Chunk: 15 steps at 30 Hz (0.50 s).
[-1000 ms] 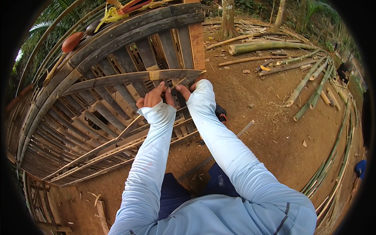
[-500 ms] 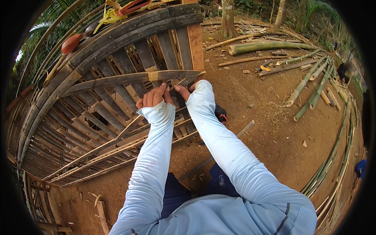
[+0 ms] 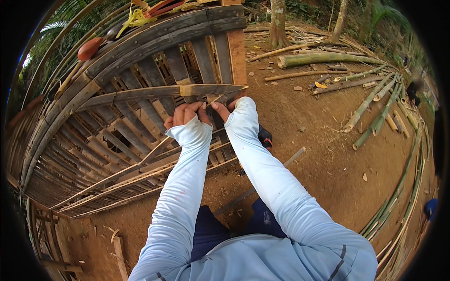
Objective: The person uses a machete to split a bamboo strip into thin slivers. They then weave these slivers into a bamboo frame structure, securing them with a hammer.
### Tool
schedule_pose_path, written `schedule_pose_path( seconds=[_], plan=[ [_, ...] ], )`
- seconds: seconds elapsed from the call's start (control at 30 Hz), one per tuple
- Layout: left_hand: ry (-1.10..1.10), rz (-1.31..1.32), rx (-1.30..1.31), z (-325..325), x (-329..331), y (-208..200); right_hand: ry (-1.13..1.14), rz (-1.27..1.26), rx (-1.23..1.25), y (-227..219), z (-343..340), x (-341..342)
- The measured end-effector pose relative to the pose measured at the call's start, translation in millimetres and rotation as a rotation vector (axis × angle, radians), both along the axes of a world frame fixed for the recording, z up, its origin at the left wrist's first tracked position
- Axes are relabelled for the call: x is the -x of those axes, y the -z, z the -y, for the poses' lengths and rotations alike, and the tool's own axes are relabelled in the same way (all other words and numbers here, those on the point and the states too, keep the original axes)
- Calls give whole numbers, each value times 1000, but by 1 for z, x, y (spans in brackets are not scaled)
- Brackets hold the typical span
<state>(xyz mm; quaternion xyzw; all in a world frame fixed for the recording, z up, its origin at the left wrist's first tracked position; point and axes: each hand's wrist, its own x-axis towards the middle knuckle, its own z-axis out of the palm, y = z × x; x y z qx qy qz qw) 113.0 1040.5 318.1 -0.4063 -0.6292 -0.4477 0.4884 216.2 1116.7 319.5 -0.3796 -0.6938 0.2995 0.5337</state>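
While the left hand (image 3: 188, 114) pinches a thin strip (image 3: 216, 99), right hand (image 3: 230, 107) just beside, grip unclear, slats (image 3: 176, 64) beneath

- A pale-blue shirt (image 3: 260, 257), its fabric creased and rumpled.
- Long sleeves (image 3: 180, 187) flecked with small reddish specks, loose cuffs (image 3: 191, 132) reaching past the wrists.
- A narrow dark stripe (image 3: 338, 261) across the right upper sleeve.
- Navy trousers (image 3: 206, 229), whitish smudge (image 3: 266, 217) on the right leg.

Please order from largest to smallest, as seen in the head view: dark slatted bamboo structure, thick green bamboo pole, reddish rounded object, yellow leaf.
Dark slatted bamboo structure
Thick green bamboo pole
Reddish rounded object
Yellow leaf
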Motion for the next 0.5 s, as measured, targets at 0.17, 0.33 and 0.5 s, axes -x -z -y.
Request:
schedule_pose_path(
  seconds=[0.17,0.33,0.5],
  plan=[
    [7,0,-1,0,3,2,-110,-44,-19,1,0,-8],
    [48,-31,-5,4,1,0,-167,-22,102,-3,-3,-9],
    [78,-33,-2,6,-1,-1,-105,153,-52,7,-17,-6]
  ],
)
